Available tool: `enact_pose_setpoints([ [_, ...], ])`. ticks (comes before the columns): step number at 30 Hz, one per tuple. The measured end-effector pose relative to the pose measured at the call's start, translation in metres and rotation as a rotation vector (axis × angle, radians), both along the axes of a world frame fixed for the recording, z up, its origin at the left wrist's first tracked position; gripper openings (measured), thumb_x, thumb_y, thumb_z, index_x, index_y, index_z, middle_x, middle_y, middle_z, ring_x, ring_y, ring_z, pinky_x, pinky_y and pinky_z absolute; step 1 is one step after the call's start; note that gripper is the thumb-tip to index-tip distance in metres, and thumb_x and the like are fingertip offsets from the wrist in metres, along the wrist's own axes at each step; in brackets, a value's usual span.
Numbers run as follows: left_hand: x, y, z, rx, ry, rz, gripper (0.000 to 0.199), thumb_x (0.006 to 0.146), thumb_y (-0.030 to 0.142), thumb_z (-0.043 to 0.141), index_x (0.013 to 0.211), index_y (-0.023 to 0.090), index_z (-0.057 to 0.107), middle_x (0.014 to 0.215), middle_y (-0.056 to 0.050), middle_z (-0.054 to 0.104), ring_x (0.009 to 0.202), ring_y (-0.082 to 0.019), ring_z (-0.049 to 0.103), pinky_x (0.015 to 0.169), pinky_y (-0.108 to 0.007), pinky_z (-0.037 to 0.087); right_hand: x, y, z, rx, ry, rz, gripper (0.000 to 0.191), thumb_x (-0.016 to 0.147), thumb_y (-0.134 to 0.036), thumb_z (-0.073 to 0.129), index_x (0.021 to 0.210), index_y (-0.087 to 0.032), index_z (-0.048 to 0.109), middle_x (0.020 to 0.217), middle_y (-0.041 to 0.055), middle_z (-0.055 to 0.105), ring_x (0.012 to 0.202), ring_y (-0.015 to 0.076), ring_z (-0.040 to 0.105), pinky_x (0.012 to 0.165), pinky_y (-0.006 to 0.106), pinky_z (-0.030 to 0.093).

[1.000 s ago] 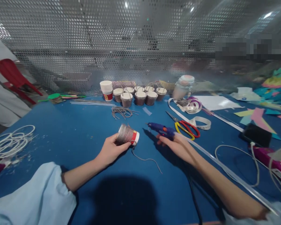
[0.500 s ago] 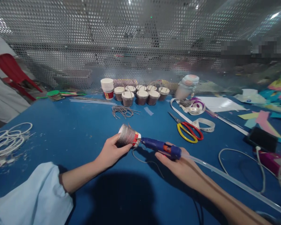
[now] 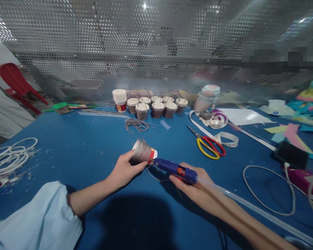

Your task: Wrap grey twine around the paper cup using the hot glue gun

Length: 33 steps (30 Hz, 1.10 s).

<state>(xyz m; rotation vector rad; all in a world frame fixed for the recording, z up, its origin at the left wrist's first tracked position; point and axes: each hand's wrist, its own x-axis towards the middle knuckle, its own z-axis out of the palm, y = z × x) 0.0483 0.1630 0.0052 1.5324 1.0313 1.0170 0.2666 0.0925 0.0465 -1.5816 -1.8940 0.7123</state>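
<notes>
My left hand (image 3: 126,168) is closed around a paper cup (image 3: 143,151) tipped on its side. Grey-brown cord is wound over most of the cup, with a red and white band left bare at its right end. A loose tail of cord (image 3: 156,178) trails from the cup onto the table. In my right hand (image 3: 195,182) is a blue hot glue gun (image 3: 172,166), with a long clear glue stick (image 3: 250,205) running out of its back. The gun's nozzle points at the bare band, at or very near the cord's edge.
Behind the hands stand several cord-wrapped cups (image 3: 158,109) and a stack of paper cups (image 3: 119,100). Cut cords (image 3: 138,125) lie before them. Scissors (image 3: 208,146) and a ribbon (image 3: 228,139) are to the right, a black device (image 3: 290,155) beyond. White cord (image 3: 11,158) coils at left.
The glue gun has shifted slightly left and down, its nozzle moving along the cup's red band towards my left thumb. My left hand keeps its hold on the cup.
</notes>
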Motion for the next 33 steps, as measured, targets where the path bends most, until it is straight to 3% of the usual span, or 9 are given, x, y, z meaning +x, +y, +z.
enact_pose_setpoints([
  [5, -0.001, 0.000, -0.002, 0.015, 0.014, -0.022, 0.024, 0.071, 0.028, 0.072, 0.092, 0.014, 0.073, 0.090, -0.006, 0.074, 0.083, -0.022, 0.066, 0.081, -0.032, 0.051, 0.005, 0.000, -0.003, 0.030, 0.028, -0.008, 0.026, 0.085, -0.042, 0.053, 0.070, -0.021, 0.053, 0.053, -0.0038, 0.053, 0.045, 0.0103, 0.045, 0.046, 0.022, 0.036],
  [12, 0.000, -0.001, 0.002, 0.011, 0.040, -0.018, 0.026, 0.071, 0.027, 0.072, 0.094, 0.014, 0.072, 0.091, -0.006, 0.074, 0.084, -0.022, 0.066, 0.082, -0.031, 0.051, 0.003, -0.001, -0.001, -0.002, -0.013, 0.095, 0.023, 0.086, -0.040, 0.052, 0.074, -0.021, 0.056, 0.058, -0.0017, 0.058, 0.049, 0.0114, 0.051, 0.049, 0.022, 0.039],
  [18, -0.003, 0.001, -0.004, 0.026, 0.041, -0.085, 0.023, 0.073, 0.025, 0.069, 0.094, 0.014, 0.071, 0.091, -0.005, 0.074, 0.084, -0.021, 0.067, 0.082, -0.030, 0.051, 0.004, 0.000, 0.001, 0.059, 0.018, 0.022, 0.025, 0.085, -0.038, 0.053, 0.067, -0.021, 0.052, 0.056, -0.0030, 0.055, 0.047, 0.0096, 0.046, 0.046, 0.021, 0.036],
  [24, -0.005, 0.001, -0.006, 0.061, 0.081, -0.134, 0.024, 0.074, 0.021, 0.066, 0.096, 0.012, 0.069, 0.092, -0.006, 0.073, 0.085, -0.021, 0.066, 0.082, -0.029, 0.051, 0.004, 0.001, 0.006, 0.009, 0.017, -0.067, 0.028, 0.081, -0.043, 0.054, 0.065, -0.020, 0.052, 0.053, -0.0036, 0.053, 0.046, 0.0099, 0.045, 0.046, 0.022, 0.035],
  [33, -0.006, 0.001, -0.010, 0.132, 0.109, -0.142, 0.024, 0.075, 0.021, 0.067, 0.097, 0.011, 0.068, 0.091, -0.007, 0.072, 0.083, -0.020, 0.066, 0.081, -0.029, 0.051, 0.007, -0.001, 0.010, -0.061, 0.054, -0.039, 0.029, 0.080, -0.043, 0.054, 0.063, -0.020, 0.051, 0.052, -0.0041, 0.052, 0.046, 0.0097, 0.043, 0.046, 0.022, 0.035],
])
